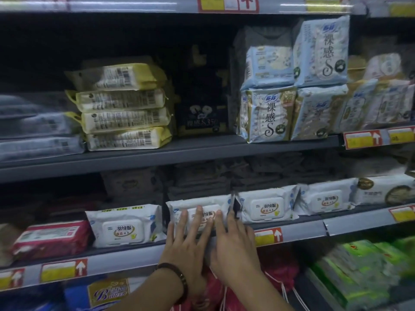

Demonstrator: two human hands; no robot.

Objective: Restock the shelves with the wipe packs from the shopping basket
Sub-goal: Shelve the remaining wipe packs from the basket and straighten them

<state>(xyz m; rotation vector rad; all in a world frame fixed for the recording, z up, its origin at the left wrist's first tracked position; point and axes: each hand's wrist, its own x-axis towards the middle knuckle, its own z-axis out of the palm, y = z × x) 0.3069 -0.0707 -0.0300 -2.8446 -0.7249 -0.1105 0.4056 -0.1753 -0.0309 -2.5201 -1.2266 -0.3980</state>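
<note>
A white wipe pack with a flip lid lies at the front of the lower shelf. My left hand rests flat against its front with the fingers spread. My right hand presses beside it on the pack's right end, fingers extended. Neither hand grips anything. More of the same white packs sit in the row: one to the left, one to the right, another further right. No shopping basket shows clearly.
A pink pack lies at the row's left end. On the shelf above are stacked yellow packs, a dark pack and pale blue packs. Green packs fill the bottom right. Red bagged goods sit below my hands.
</note>
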